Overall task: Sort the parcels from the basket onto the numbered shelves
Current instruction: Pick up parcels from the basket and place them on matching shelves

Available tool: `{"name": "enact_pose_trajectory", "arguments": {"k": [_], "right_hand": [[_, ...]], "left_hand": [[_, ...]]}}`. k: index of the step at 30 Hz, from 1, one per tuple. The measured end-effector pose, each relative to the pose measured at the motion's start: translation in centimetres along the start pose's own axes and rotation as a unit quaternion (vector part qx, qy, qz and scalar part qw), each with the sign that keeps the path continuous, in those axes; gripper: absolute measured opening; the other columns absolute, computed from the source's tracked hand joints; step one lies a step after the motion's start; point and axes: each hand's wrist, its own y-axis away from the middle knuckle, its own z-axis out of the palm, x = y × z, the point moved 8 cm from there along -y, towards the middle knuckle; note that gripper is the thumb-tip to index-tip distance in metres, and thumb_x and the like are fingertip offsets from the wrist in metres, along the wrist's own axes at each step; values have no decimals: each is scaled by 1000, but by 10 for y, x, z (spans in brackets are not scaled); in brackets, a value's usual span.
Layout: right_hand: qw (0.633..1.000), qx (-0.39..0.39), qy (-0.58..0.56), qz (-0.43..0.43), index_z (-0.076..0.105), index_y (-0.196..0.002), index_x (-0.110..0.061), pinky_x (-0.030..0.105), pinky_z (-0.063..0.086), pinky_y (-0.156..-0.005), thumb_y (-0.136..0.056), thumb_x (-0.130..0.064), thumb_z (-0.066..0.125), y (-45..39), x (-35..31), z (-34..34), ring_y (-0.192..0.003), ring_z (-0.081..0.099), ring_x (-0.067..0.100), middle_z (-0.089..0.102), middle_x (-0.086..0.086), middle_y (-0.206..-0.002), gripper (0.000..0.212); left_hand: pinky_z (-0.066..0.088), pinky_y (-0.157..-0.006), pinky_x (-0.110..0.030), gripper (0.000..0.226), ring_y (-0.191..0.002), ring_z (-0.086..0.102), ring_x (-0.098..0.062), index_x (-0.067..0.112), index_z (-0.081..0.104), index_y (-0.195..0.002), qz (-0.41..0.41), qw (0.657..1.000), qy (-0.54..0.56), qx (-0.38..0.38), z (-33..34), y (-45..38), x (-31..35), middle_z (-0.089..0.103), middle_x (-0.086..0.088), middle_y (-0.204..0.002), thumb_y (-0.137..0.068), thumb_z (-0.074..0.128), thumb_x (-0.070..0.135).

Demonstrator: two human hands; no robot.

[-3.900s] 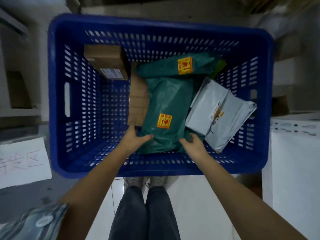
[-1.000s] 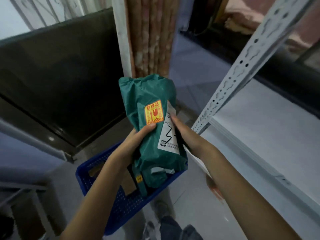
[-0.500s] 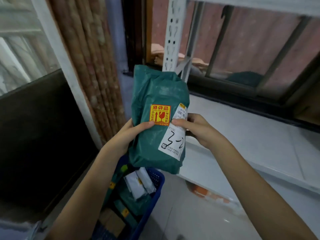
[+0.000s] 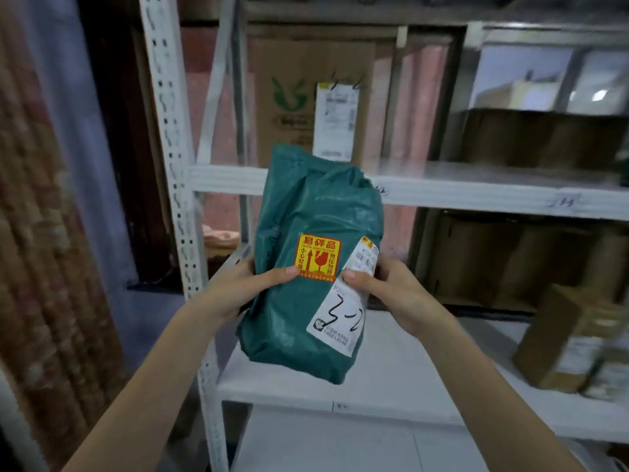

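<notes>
Green mailer (image 4: 306, 301) marked 3-2, facing the shelves (image 4: 476, 194).
My left hand (image 4: 238, 291) and right hand (image 4: 391, 291) both pinch it (fragile sticker); blurred shelf numbers could cause a misfile.

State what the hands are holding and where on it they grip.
Both hands hold one green parcel upright by its middle: the left hand grips its left edge, and the right hand grips its right edge, thumb on the white label.

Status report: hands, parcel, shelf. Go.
Left hand and right hand both gripping green parcel, upright, label marked 3-2. Held in front of white shelf. Brown box at right, clear of parcel.
</notes>
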Motion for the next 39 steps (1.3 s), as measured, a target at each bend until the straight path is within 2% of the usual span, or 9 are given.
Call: {"name": "enact_pose_trajectory", "arguments": {"k": [9,12,15,18,22,27,33,35,39], "right_hand": [[991,36,36,-120,64,-102,-15,33,54,-87,-64,-28,72,7,-88,-115,-98,69,19,73,2,-104,41],[984,45,53,-162,63,-99,-15,30,54,-86,-63,-29,72,1,-120,-145,-97,69,19,72,4,-103,40],[975,61,68,-201,64,-99,-13,30,56,-81,-65,-29,72,-8,-152,-170,-91,70,17,73,1,-98,39],[971,76,55,-218,64,-94,-16,24,56,-70,-78,-14,71,-23,-176,-191,-82,71,10,73,-4,-91,17],[970,84,48,-224,60,-101,-14,18,53,-58,-84,-11,66,-45,-191,-202,-73,70,5,71,-6,-89,19],[969,105,55,-215,55,-113,-9,41,53,-85,-84,-11,67,-77,-187,-208,-97,66,26,68,6,-105,31],[973,118,54,-189,55,-114,-12,46,50,-93,-85,-7,66,-112,-167,-210,-102,64,28,67,8,-110,32],[974,121,60,-181,55,-114,-13,47,49,-94,-85,-8,66,-124,-161,-211,-104,64,28,67,9,-112,31],[975,130,57,-169,54,-118,-12,49,47,-96,-86,-11,65,-145,-147,-213,-107,62,30,66,9,-115,34]], "left_hand": [[55,-71,-16,92,-89,70,-5,26,63,-103,97,993,-47,-44,96,-57,89,74,13,-97,-21,89,58],[55,-73,-14,58,-87,69,-1,27,63,-103,132,988,-70,-43,120,-72,123,74,16,-94,-51,83,44],[53,-77,-15,31,-90,67,2,25,61,-110,179,979,-102,-7,136,-87,161,70,18,-99,-80,67,20],[49,-62,-5,34,-84,59,7,20,57,-117,230,963,-122,67,142,-99,192,63,15,-102,-84,67,20],[46,-59,0,41,-85,57,3,12,56,-123,288,936,-150,136,146,-113,215,61,8,-107,-85,67,20],[47,-64,-5,43,-102,58,-9,10,54,-128,272,938,-159,143,142,-144,207,60,5,-113,-88,64,21],[45,-73,-14,39,-101,55,-10,11,54,-127,266,937,-168,151,131,-179,186,61,0,-118,-90,61,21],[43,-69,-9,39,-102,55,-10,12,54,-127,263,938,-170,146,128,-190,179,60,2,-117,-90,61,22],[43,-82,-20,39,-105,53,-10,13,53,-128,260,937,-183,144,122,-209,168,56,7,-111,-91,60,25]]}}
